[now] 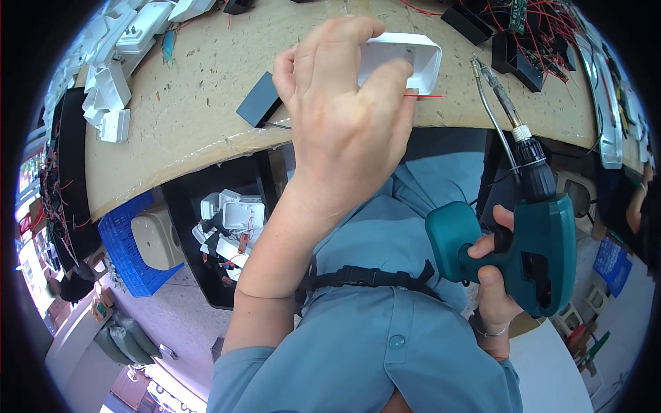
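Note:
My left hand (344, 110) is over the bench, its fingers curled around the near-left side of an open white plastic case (428, 65). The thumb reaches inside the case, and the hand hides the case's left part. A short red wire (430, 96) sticks out beside the case's lower edge. My right hand (494, 289) is wrapped around the handle of a green soldering gun (561, 241). The gun's metal tip and a curved feed tube point up over the bench edge, to the right of the case and apart from it. Left of my left hand lies a dark rectangular box (259, 100) with a thin dark lead.
White plastic housings (113, 86) are piled at the bench's left. Black cases (516, 62) with red wires and circuit boards lie at the far right. Below the bench (186, 138) stand a black bin (206, 292) of white parts, a blue crate (131, 255) and a beige stool (155, 237).

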`<control>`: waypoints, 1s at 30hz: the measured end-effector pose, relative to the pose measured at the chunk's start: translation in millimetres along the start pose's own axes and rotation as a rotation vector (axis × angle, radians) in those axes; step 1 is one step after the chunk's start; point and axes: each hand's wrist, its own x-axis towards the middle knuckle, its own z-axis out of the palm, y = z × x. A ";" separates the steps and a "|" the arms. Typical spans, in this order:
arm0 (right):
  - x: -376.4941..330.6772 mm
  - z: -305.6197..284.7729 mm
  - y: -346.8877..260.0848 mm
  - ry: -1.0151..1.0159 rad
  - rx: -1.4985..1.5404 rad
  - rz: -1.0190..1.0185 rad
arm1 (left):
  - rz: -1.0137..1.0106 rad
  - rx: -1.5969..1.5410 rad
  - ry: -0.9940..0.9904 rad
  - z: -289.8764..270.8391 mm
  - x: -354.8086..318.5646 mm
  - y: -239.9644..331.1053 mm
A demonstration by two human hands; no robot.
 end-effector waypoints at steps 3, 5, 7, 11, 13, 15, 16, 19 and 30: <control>1.1 -1.9 0.9 -0.032 -0.016 -0.018 | 0.054 0.022 0.017 9.9 -6.0 -4.1; 1.6 -2.2 0.7 -0.042 -0.023 -0.019 | 0.046 -0.035 0.049 13.5 -9.9 -4.3; 2.9 -3.1 2.8 -0.049 -0.031 -0.020 | 0.017 0.049 -0.034 9.4 -12.9 0.2; 3.4 -0.7 3.9 -0.041 -0.017 -0.064 | 0.052 0.033 -0.058 13.6 -17.6 -3.9; 3.2 0.1 3.4 -0.024 -0.004 -0.058 | 0.068 -0.055 -0.081 16.2 -16.8 -8.2; 4.2 0.0 2.2 -0.047 -0.017 -0.053 | 0.049 -0.097 -0.024 20.7 -14.4 -10.2; 4.1 0.4 2.6 -0.049 -0.017 -0.054 | 0.032 -0.141 0.031 21.7 -13.7 -10.6; 2.8 0.1 6.4 -0.023 0.004 -0.067 | -0.018 -0.194 0.046 21.2 -13.2 -8.9; -0.6 -6.2 6.4 -0.087 -0.058 -0.082 | 0.100 -0.105 0.171 30.2 -13.9 -13.5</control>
